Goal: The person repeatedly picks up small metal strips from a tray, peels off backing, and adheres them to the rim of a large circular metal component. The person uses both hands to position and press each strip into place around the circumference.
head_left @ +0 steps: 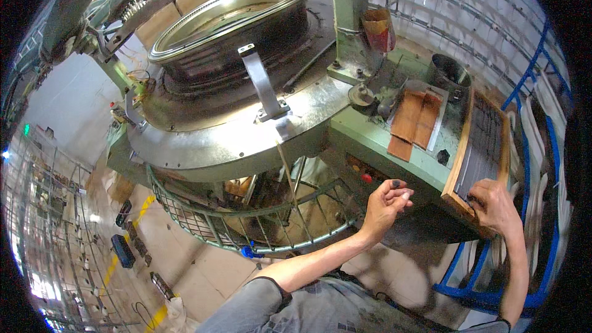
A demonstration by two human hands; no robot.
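My left hand [383, 208] is raised in front of the green table's edge, its fingers curled in toward the thumb. A small dark patch shows at a fingertip; I cannot make out whether it is a held piece or a covering. My right hand [493, 205] reaches down into the near end of a shallow wood-framed tray [455, 172]. Its fingers are bent together over the tray's contents, and what they pinch is hidden. Thin grey and dark strips [481, 145] lie in rows inside the tray.
A large round machine with a metal cylinder [231, 21] and an upright bracket [262, 83] stands ahead. On the green table [394, 163] are brown flat pieces [414, 117] and a black pot [449, 74]. A wire guard [265, 228] curves below; a blue rack [549, 129] stands right.
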